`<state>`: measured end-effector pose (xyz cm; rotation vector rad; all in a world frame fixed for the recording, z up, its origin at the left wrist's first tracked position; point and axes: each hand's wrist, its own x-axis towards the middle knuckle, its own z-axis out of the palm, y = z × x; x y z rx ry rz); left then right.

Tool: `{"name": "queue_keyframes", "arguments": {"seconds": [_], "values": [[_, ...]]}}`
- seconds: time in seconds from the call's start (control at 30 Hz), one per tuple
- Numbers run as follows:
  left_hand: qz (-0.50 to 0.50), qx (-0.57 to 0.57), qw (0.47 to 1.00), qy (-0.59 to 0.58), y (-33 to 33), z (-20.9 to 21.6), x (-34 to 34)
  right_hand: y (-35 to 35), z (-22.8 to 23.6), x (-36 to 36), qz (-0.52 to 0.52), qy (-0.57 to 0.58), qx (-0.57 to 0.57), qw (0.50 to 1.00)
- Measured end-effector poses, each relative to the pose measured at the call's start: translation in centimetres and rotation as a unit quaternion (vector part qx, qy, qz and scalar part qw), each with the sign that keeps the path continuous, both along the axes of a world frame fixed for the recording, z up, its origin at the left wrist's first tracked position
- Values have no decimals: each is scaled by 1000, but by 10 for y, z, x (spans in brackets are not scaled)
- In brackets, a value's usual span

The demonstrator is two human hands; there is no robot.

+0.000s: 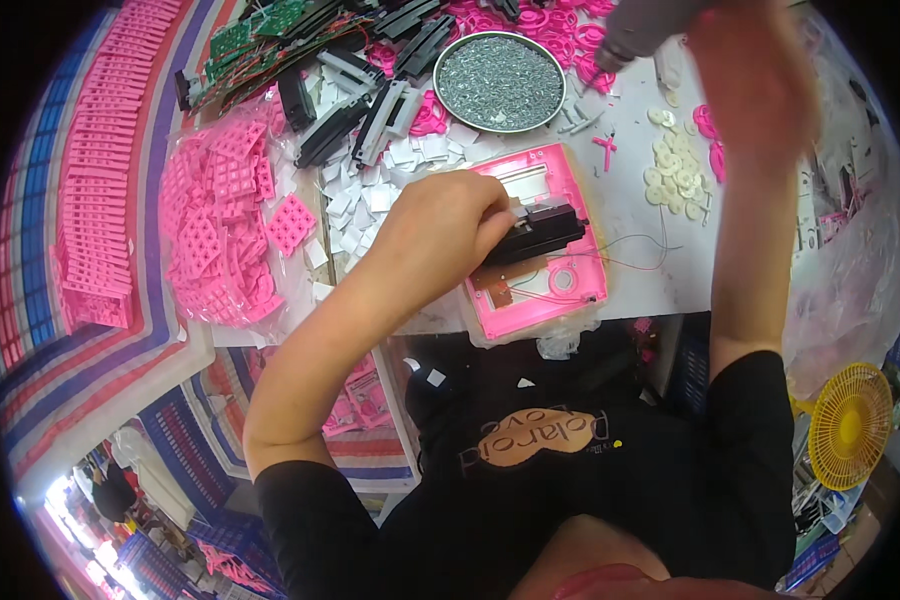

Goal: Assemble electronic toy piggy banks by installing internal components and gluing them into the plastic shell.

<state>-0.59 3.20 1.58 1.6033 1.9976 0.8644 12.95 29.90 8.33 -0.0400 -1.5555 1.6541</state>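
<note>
My left hand [455, 225] is closed on a black plastic block [540, 237], with fingers and thumb at its left end. That block lies across a pink plastic housing [588, 200] in front of me, with thin wires and a brown board [492, 290] below it. Raised at the upper right, my right hand [755, 90] is blurred, its fingers round a grey power screwdriver [645, 32]. The tool's tip points down, just right of a round metal dish [501, 127] full of small silvery screws.
White square pieces [355, 215] and grey-black plastic parts [335, 130] lie left of the housing. A bag of pink grid pieces [220, 220] is farther left. Cream discs [675, 165] are scattered at right. A yellow basket [850, 425] stands at lower right.
</note>
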Motion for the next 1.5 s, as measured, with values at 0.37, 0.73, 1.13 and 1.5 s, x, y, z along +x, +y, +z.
{"name": "queue_keyframes", "arguments": {"seconds": [0.37,0.73,1.13,1.5], "values": [[127,91,973,173,-47,-28,52,-51,0,-55,266,-11,-90,960],[113,147,971,150,-39,-39,47,-119,-32,-11,212,-8,45,976],[111,156,974,124,-41,-40,45,-135,-35,-6,223,-41,24,974],[102,156,974,132,-44,-45,47,-131,-33,-5,261,-5,156,953]]}}
